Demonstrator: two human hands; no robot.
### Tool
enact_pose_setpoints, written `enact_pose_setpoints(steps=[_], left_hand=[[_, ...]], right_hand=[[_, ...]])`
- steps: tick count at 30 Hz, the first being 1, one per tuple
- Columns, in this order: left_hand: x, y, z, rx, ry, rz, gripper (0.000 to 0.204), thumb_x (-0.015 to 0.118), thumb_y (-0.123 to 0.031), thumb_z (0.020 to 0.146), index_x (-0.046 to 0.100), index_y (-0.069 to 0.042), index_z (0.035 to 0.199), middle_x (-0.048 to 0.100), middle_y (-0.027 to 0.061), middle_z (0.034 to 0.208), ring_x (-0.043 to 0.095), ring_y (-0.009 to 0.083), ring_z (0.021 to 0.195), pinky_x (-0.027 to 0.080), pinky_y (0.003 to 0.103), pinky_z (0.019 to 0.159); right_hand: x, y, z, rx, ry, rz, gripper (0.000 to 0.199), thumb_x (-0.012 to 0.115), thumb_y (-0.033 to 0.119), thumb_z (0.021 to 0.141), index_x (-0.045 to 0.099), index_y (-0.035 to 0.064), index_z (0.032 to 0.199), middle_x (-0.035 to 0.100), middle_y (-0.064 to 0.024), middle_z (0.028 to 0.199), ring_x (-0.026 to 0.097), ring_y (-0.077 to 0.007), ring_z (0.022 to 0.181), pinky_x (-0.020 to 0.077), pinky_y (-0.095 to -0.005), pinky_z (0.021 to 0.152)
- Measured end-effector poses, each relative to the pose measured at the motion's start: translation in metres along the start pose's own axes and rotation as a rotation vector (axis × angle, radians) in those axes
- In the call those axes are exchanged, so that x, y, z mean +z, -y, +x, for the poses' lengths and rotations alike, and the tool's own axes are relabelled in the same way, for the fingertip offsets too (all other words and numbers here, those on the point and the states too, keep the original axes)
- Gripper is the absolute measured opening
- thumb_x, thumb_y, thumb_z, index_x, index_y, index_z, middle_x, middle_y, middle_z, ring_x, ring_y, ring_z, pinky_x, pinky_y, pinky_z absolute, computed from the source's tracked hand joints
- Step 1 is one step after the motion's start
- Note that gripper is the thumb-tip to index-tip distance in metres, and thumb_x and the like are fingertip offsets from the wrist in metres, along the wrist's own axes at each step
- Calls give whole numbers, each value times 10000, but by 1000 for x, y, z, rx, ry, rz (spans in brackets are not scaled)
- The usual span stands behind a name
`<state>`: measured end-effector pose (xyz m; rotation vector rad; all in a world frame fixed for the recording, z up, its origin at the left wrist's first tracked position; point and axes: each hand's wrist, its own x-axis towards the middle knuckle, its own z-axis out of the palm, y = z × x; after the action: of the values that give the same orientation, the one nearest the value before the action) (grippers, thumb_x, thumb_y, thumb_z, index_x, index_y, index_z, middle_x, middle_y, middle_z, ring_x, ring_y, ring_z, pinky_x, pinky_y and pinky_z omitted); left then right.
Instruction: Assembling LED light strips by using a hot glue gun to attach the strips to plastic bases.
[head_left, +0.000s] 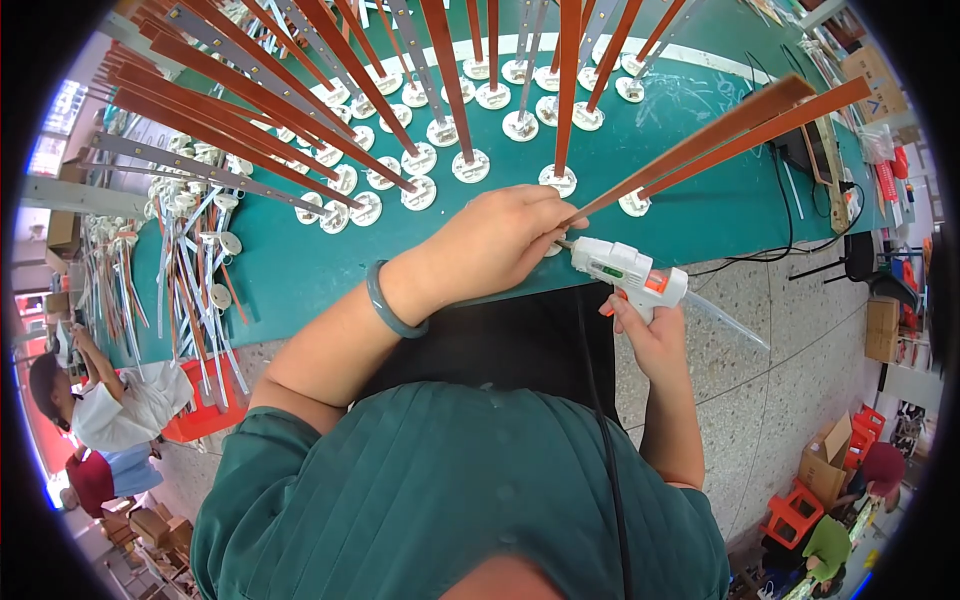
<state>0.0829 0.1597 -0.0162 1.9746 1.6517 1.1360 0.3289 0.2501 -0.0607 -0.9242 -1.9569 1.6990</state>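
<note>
My left hand [505, 235] is closed round the lower end of a long brown strip [690, 153], close to the near edge of the table. The strip leans up to the right; its small white round base is mostly hidden under my fingers. In my right hand [650, 335] is a white glue gun [612, 262] with an orange trigger. Its nozzle points left and touches or nearly touches the foot of the held strip. A clear glue stick [728, 318] sticks out of the gun's back. Just beyond stands another brown strip [755, 140] on a white round base [634, 204].
Many upright strips on white round bases [470, 166] crowd the far and left parts of the green table [700, 235]. A pile of loose strips and wires [190, 270] hangs over the left edge. A black cable [600, 420] runs down past my body. Other people sit at the sides.
</note>
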Motion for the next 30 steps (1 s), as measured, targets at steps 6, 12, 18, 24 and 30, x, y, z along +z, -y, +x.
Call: enact_pose_setpoints(steps=[6, 12, 18, 24, 30], left_hand=[[0, -1, 0, -18, 7, -13, 260, 610, 59, 825, 653, -41, 1061, 655, 123, 939, 647, 309, 862, 518, 373, 743], [1, -2, 1, 6, -23, -20, 216, 590, 19, 817, 649, -27, 1020, 637, 129, 897, 623, 321, 864, 515, 411, 738], [2, -5, -2, -11, 6, 29, 240, 620, 49, 838, 655, -32, 1061, 662, 122, 950, 655, 294, 888, 532, 359, 762], [17, -9, 1, -119, -238, -65, 148, 645, 34, 842, 607, -17, 975, 669, 113, 950, 672, 294, 844, 543, 360, 742], [37, -2, 31, -61, -278, 72, 198, 650, -10, 855, 612, -30, 1048, 668, 118, 954, 676, 296, 856, 541, 358, 730]], right_hand=[[-3, 4, 1, 37, 6, 24, 182, 601, 26, 884, 578, -36, 1054, 617, -61, 831, 595, -105, 674, 452, -226, 550], [-6, 6, 2, 73, 27, 20, 187, 609, 42, 890, 578, -40, 1055, 620, -65, 830, 601, -115, 677, 458, -233, 549], [-19, -8, -7, 136, 15, 162, 225, 619, 116, 900, 575, -33, 1063, 636, -97, 843, 591, -126, 633, 451, -244, 542], [-43, -34, -32, 19, -87, 588, 341, 596, 221, 914, 516, -16, 1145, 653, -179, 904, 582, -173, 583, 462, -262, 524], [-39, -38, -27, -27, -112, 671, 369, 604, 251, 902, 519, -4, 1156, 650, -188, 933, 580, -203, 577, 472, -290, 519]])
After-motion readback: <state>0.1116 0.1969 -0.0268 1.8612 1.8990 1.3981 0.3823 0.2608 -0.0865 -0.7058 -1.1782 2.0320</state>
